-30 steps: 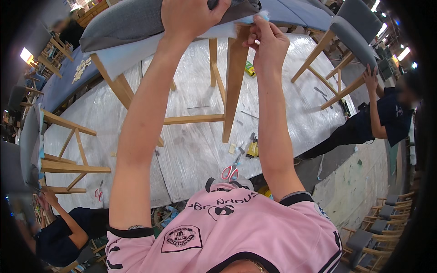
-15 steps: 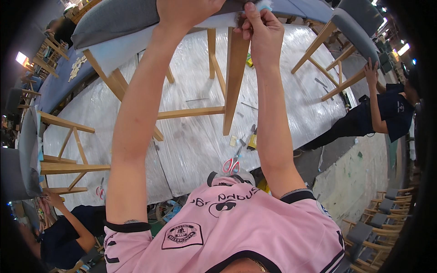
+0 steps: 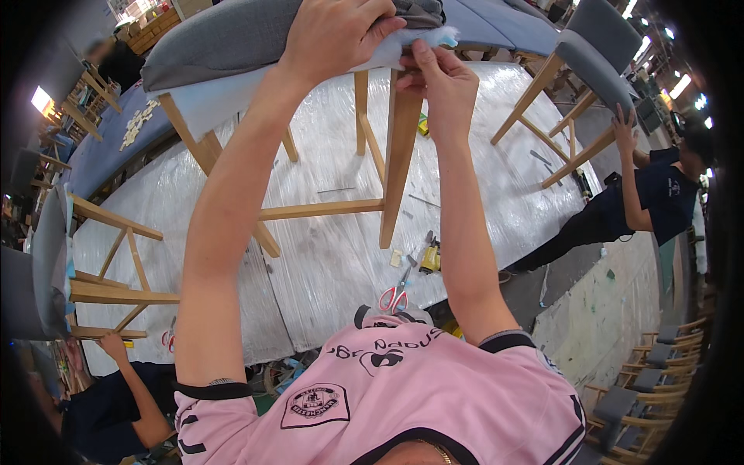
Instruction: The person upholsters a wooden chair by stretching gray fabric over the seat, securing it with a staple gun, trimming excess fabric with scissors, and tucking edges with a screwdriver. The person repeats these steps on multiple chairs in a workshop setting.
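In the head view, more white wadding (image 3: 208, 102) shows at the right corner of the chair (image 3: 401, 151) than half a second ago, below the bunched grey cover (image 3: 221, 48). The left hand (image 3: 333, 39) grips a fold of that cover at the chair's front edge, while the right hand (image 3: 451, 89) has opened a little at the top of the chair's right front leg; whether it pinches the wadding cannot be told. The layers there seem loose, so this corner looks unfinished.

The cover is a matte, woven-looking cloth over a rounded seat; the wadding is fluffy, with a ragged, bluish fringe. The leg is pale, straight-grained wood, tapering downward. Beneath the chair, wrinkled clear film covers the desk (image 3: 318, 271). Red-handled scissors (image 3: 401, 287) lie nearer the wearer than the chair.
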The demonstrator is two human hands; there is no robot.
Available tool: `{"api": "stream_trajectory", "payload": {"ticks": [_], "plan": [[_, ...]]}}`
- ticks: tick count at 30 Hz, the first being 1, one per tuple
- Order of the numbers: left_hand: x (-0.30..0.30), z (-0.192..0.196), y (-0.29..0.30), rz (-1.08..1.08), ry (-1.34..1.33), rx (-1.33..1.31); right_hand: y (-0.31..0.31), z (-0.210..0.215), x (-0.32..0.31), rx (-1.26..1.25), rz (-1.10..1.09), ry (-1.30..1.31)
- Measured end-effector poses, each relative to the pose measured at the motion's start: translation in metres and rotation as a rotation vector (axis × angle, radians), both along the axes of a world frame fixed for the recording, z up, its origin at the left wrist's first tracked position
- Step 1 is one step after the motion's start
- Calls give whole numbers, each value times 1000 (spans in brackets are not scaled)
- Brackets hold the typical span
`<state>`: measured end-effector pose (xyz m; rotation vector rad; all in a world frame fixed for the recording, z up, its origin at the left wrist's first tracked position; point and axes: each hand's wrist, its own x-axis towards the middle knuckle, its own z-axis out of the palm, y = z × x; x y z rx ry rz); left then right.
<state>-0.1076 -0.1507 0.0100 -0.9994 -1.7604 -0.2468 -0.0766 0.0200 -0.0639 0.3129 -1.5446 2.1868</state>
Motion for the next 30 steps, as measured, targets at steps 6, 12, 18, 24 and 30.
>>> {"api": "stream_trajectory", "payload": {"ticks": [6,12,18,24,30], "plan": [[8,-3,7,-11,-7,68,-1,5,-5,-17,27,17],[10,2,4,-30,12,25,2,-4,-6,-97,125,54],[13,-1,7,-5,13,9,6,-11,-9,-60,118,47],[8,4,9,0,2,82,23,7,-1,-149,93,-145],[9,-1,12,29,28,60,21,-15,-29,-168,150,106]]}}
